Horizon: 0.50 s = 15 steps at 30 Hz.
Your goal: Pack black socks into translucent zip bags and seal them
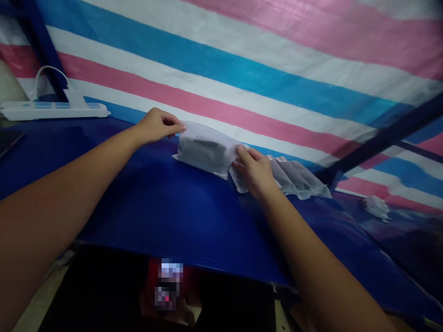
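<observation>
A white plastic mailer pouch [206, 150], with a dark printed label on its upper face, lies on the blue desk [166, 212] near its far edge, close against the striped tarpaulin wall [263, 64]. The left hand [155, 125] pinches the pouch's upper left corner, thumb and fingertips pressed together on the film. The right hand [255, 170] rests at the pouch's right end; its grip is half closed, fingers curled over the edge where the pouch meets a fanned row of clear plastic sleeves [294, 177]. Whether those fingers hold the pouch alone or also the nearest sleeve, I cannot tell.

The sleeves lie overlapping just beside the pouch and touching it, running rightward toward a dark metal frame bar [380, 138]. A white power strip [51, 109] with its cord sits well apart at the desk's far left.

In my judgement the main risk is slippage: thin glossy film held by one corner could slide free, and dragging the pouch could pull the touching sleeves out of order or off the desk.
</observation>
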Each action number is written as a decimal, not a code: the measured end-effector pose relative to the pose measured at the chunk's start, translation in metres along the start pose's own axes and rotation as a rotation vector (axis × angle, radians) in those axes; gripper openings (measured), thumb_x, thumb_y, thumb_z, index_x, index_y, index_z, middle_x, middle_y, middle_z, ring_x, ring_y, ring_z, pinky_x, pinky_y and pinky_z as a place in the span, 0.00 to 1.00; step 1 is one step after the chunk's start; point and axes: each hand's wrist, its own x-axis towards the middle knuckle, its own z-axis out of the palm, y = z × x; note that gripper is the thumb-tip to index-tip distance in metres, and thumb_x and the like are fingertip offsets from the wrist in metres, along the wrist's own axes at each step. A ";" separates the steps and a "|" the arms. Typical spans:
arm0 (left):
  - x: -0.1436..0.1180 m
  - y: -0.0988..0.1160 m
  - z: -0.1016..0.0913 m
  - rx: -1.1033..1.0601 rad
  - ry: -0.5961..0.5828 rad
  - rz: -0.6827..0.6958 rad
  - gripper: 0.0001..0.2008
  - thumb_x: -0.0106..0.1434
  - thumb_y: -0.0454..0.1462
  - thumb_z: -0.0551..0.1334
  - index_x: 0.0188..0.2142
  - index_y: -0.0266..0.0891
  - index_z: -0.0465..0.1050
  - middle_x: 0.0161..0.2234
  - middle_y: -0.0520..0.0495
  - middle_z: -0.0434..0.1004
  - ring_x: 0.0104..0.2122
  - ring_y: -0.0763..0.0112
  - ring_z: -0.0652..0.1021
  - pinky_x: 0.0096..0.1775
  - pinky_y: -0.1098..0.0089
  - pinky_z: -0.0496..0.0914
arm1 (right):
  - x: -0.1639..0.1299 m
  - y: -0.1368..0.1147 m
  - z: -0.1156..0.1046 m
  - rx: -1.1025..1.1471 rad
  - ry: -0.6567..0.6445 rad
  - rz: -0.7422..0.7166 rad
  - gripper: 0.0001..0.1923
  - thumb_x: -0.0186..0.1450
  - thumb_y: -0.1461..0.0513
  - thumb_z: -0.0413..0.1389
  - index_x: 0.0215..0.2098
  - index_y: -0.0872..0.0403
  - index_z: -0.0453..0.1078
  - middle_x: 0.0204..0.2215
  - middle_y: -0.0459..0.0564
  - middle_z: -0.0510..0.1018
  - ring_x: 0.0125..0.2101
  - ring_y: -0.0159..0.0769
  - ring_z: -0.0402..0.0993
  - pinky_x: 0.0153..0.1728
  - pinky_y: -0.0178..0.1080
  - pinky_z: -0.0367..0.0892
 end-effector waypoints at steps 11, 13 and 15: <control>-0.018 0.061 0.023 0.176 0.198 0.443 0.09 0.63 0.41 0.65 0.41 0.42 0.76 0.43 0.47 0.80 0.45 0.64 0.77 0.48 0.63 0.70 | -0.012 -0.005 0.013 -0.134 -0.157 -0.100 0.12 0.64 0.49 0.62 0.38 0.46 0.80 0.39 0.46 0.82 0.42 0.39 0.77 0.46 0.44 0.73; -0.031 0.083 0.036 0.286 0.089 0.590 0.10 0.64 0.41 0.64 0.45 0.42 0.76 0.45 0.46 0.80 0.49 0.59 0.76 0.52 0.58 0.67 | -0.018 -0.010 0.019 -0.228 -0.234 -0.189 0.13 0.65 0.49 0.60 0.37 0.46 0.81 0.36 0.46 0.82 0.39 0.39 0.77 0.45 0.45 0.72; -0.041 0.095 0.048 0.374 -0.011 0.687 0.10 0.66 0.39 0.63 0.46 0.43 0.77 0.46 0.44 0.80 0.48 0.58 0.77 0.51 0.56 0.66 | -0.023 -0.013 0.024 -0.316 -0.257 -0.266 0.13 0.66 0.49 0.58 0.36 0.46 0.81 0.33 0.45 0.82 0.37 0.39 0.76 0.43 0.45 0.71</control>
